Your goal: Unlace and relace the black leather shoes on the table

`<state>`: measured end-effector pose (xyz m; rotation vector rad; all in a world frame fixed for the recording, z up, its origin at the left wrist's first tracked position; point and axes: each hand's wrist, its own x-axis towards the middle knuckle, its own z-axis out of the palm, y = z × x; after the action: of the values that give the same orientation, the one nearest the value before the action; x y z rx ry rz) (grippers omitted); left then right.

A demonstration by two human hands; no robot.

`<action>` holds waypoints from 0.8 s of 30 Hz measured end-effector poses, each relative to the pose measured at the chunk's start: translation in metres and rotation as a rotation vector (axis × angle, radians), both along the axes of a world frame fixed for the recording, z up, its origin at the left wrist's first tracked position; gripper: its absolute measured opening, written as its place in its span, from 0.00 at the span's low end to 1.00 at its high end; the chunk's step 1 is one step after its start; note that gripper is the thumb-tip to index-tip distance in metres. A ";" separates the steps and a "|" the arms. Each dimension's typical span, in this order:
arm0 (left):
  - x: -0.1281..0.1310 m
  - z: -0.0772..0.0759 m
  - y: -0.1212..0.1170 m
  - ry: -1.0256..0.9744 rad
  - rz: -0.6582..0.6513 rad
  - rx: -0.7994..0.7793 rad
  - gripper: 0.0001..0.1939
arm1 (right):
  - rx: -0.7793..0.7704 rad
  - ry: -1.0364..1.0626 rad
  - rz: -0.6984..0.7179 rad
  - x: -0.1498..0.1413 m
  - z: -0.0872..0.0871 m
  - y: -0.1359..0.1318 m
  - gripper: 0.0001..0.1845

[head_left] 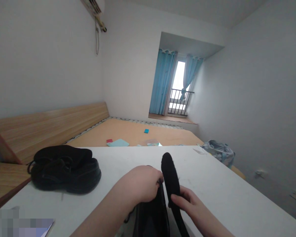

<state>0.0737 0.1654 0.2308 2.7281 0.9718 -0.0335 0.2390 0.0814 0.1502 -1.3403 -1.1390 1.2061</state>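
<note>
A black shoe [151, 219] stands close in front of me on the white table [128, 158], its lower part cut off by the frame's bottom edge. My left hand [146, 184] is closed on the upper end of this shoe; its fingertips are partly hidden. Just to the right, my right hand [186, 199] pinches a long, flat black piece with a rounded end, which looks like an insole [170, 169]. It is held tilted beside the shoe, its rounded end pointing up and away. On the table's left side rests another black lace-up shoe [66, 169].
Beyond the table lies a bed with a tan surface [130, 128], holding a light blue sheet [118, 143] and small items. A patterned fabric bag [219, 151] is by the right wall. A purple-blue item [37, 227] lies at the near left corner.
</note>
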 end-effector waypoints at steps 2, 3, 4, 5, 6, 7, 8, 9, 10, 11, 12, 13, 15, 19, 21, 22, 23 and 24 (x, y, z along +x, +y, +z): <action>0.002 -0.004 0.002 -0.011 -0.009 0.019 0.16 | -0.037 0.172 -0.047 0.001 0.009 -0.004 0.19; 0.004 -0.006 0.003 -0.016 -0.003 0.033 0.16 | -0.049 0.279 -0.037 0.000 0.012 -0.005 0.19; 0.005 -0.007 0.004 -0.020 0.006 0.049 0.16 | -0.048 0.380 -0.009 -0.003 0.014 -0.007 0.20; 0.007 -0.008 0.006 -0.024 0.017 0.063 0.15 | -0.040 0.458 0.037 -0.007 0.016 -0.008 0.21; 0.008 -0.010 0.007 -0.026 0.026 0.074 0.14 | -0.023 0.505 0.087 -0.012 0.018 -0.008 0.22; 0.010 -0.012 0.009 -0.028 0.033 0.079 0.13 | 0.000 0.524 0.127 -0.019 0.020 -0.009 0.23; 0.011 -0.013 0.011 -0.029 0.038 0.082 0.13 | 0.021 0.522 0.157 -0.025 0.022 -0.009 0.23; 0.011 -0.015 0.014 -0.033 0.043 0.084 0.12 | 0.040 0.513 0.166 -0.032 0.024 -0.010 0.23; 0.011 -0.018 0.016 -0.040 0.048 0.088 0.11 | 0.058 0.511 0.151 -0.037 0.026 -0.011 0.23; 0.011 -0.020 0.019 -0.051 0.054 0.096 0.11 | 0.069 0.523 0.117 -0.041 0.028 -0.013 0.22; 0.011 -0.022 0.022 -0.064 0.061 0.107 0.11 | 0.072 0.543 0.071 -0.044 0.030 -0.015 0.21; 0.011 -0.024 0.024 -0.080 0.070 0.121 0.12 | 0.065 0.561 0.025 -0.046 0.032 -0.017 0.21; 0.010 -0.027 0.027 -0.101 0.084 0.141 0.16 | 0.038 0.577 -0.051 -0.044 0.030 -0.021 0.21; 0.008 -0.026 0.029 -0.082 0.063 0.125 0.17 | -0.004 0.556 -0.179 -0.028 0.011 -0.020 0.23; 0.007 -0.023 0.027 -0.044 0.016 0.078 0.15 | -0.039 0.567 -0.249 -0.019 0.000 -0.017 0.23; 0.007 -0.021 0.026 -0.022 -0.011 0.048 0.14 | -0.058 0.582 -0.277 -0.015 -0.004 -0.015 0.22; 0.005 -0.020 0.024 0.000 -0.039 0.016 0.14 | -0.078 0.604 -0.297 -0.013 -0.007 -0.013 0.22; 0.004 -0.018 0.023 0.019 -0.067 -0.011 0.15 | -0.092 0.634 -0.306 -0.011 -0.008 -0.012 0.21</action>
<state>0.0778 0.1883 0.2127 2.7539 0.8825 -0.0762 0.2282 0.0694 0.1420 -1.0327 -0.4172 1.3269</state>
